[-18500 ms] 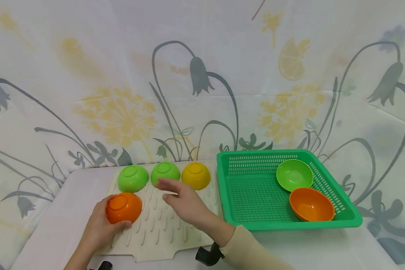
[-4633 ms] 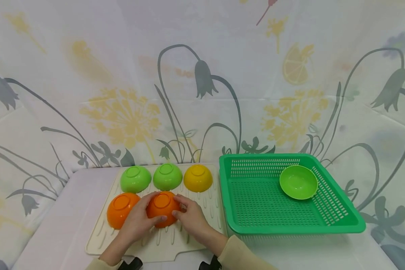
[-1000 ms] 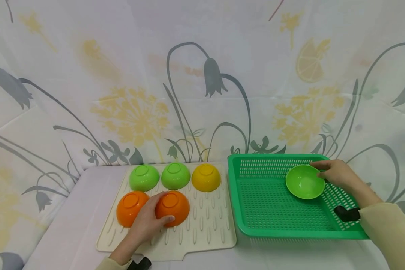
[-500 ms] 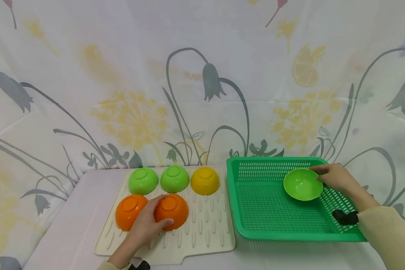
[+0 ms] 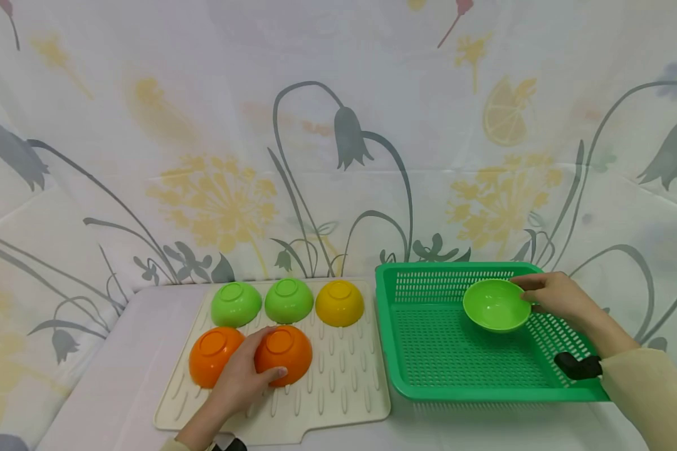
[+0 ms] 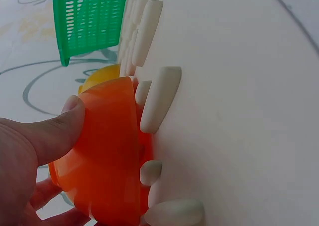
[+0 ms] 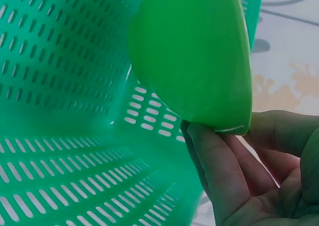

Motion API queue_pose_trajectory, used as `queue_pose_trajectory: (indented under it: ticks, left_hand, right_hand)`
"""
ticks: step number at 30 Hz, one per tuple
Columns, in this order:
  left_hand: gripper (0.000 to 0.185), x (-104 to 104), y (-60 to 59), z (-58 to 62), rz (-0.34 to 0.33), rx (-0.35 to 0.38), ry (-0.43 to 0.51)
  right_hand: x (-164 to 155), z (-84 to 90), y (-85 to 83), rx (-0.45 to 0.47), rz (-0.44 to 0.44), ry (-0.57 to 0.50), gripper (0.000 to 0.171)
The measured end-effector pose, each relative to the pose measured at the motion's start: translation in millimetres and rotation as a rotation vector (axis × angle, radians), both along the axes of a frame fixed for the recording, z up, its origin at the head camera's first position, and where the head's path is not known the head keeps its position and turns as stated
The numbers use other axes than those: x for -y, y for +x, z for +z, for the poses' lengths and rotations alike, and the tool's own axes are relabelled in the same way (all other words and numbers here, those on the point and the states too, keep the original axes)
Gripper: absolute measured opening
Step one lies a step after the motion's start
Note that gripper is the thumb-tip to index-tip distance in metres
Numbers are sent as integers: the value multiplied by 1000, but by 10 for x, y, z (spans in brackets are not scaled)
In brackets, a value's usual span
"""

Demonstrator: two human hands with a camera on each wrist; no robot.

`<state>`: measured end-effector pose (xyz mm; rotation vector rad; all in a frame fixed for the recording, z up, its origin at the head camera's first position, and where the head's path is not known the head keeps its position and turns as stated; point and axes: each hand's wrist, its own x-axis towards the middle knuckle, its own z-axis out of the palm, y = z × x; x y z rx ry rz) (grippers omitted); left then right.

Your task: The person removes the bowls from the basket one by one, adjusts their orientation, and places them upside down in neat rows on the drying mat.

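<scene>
My right hand [image 5: 558,299] pinches the rim of a light green bowl [image 5: 496,307], its thumb and fingers on either side of the wall in the right wrist view. The bowl faces upward inside the green basket [image 5: 397,393], seemingly raised off the floor. On the cream ridged draining board [image 5: 338,410], my left hand [image 5: 241,379] curls round an upside-down orange bowl [image 5: 290,357]; the left wrist view shows the thumb on its wall and the rim against the ridges. Another upside-down orange bowl [image 5: 211,357] is just left, partly behind that hand.
Along the back of the board stand two upside-down green bowls [image 5: 235,305] and an upside-down yellow bowl [image 5: 340,304]. The basket adjoins the board's right side. A patterned cloth [image 5: 338,156] rises behind everything.
Since 18.5 seconds ago, an orange bowl has gone from basket to board. My right hand has left that bowl, taken hold of the green one and shifted it slightly left. My left hand stays put.
</scene>
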<state>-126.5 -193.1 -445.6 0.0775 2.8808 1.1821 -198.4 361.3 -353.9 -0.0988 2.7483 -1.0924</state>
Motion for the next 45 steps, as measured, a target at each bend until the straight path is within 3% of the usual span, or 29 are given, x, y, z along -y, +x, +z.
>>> queue_pose_trajectory:
  ticks: [13, 22, 30, 45]
  left_hand:
    - [79, -5, -19, -8, -3, 16, -1]
    - [79, 8, -40, -1, -24, -18, -5]
    - [80, 8, -44, -11, -58, -73, -50]
    - [81, -4, -51, 8, -76, -75, -22]
  right_hand:
    - [271, 86, 100, -27, 49, -54, 48]
    - [496, 198, 173, -64, 62, -92, 45]
    - [717, 244, 299, -133, 37, -80, 41]
    - [1306, 340, 481, -201, 45, -70, 31]
